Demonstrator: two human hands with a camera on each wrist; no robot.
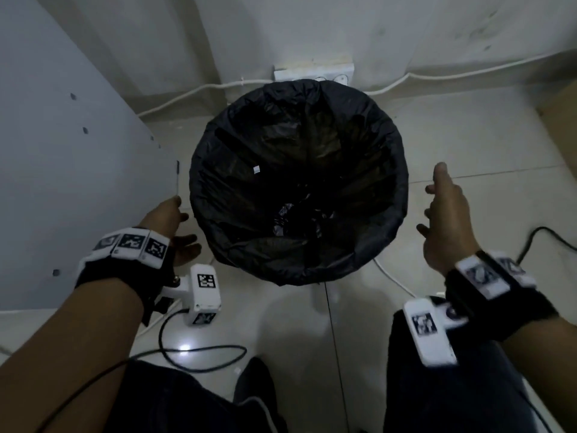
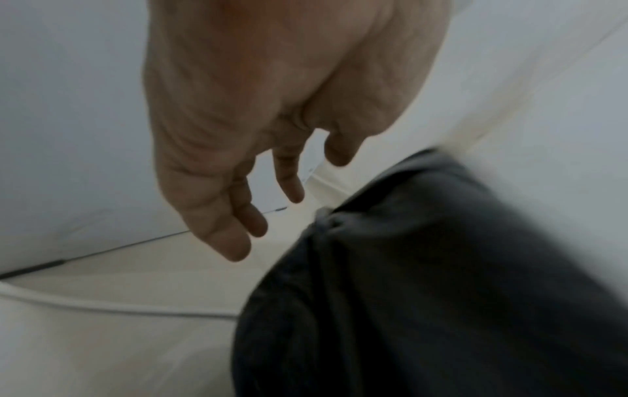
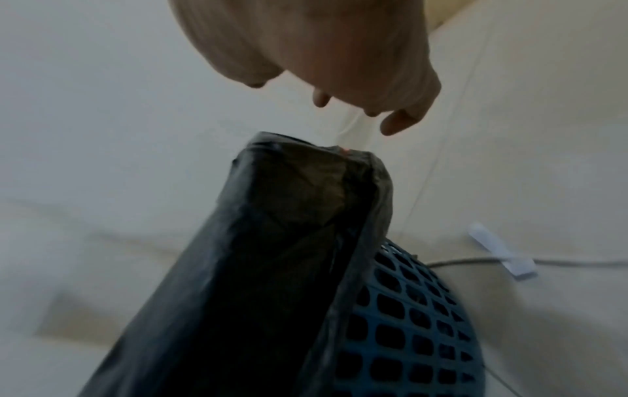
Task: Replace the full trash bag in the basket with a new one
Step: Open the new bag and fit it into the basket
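A black trash bag (image 1: 296, 157) lines the round basket on the floor, its edge folded over the rim all the way round. The right wrist view shows the basket's blue lattice wall (image 3: 407, 317) below the bag's folded edge (image 3: 271, 241). A small white scrap (image 1: 256, 169) lies inside the bag. My left hand (image 1: 184, 232) hangs just left of the basket with relaxed fingers (image 2: 238, 220), holding nothing, apart from the bag (image 2: 425, 268). My right hand (image 1: 443, 207) hovers to the right of the rim, fingers spread, empty.
A grey cabinet panel (image 1: 78, 170) stands close on the left. A white power strip (image 1: 313, 71) and white cables (image 1: 187, 95) run along the wall behind the basket. Dark cables (image 1: 203, 354) lie on the tiled floor near my knees (image 1: 452, 385).
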